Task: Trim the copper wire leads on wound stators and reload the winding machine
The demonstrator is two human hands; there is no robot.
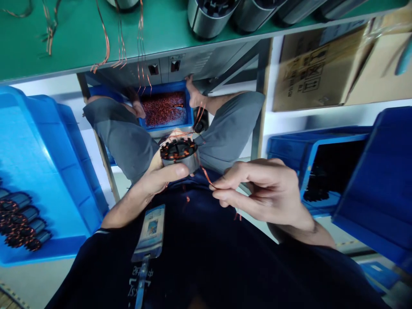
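Note:
My left hand (pixel 161 174) is closed around a small metal stator (pixel 179 154) with copper windings, held upright over my lap. My right hand (pixel 260 189) pinches a thin copper wire (pixel 207 176) that runs from the stator, thumb and forefinger pressed together on it. Both hands hover above my dark shirt and grey-trousered knees. A badge (pixel 151 231) hangs on my chest.
A blue bin of copper wire scraps (pixel 164 107) sits on the floor between my feet. A blue tray (pixel 41 171) at left holds several wound stators (pixel 22 223). Blue crates (pixel 337 171) stand at right, cardboard boxes (pixel 322 64) behind. The green bench (pixel 96 34) carries metal cylinders (pixel 209 17) and loose wires.

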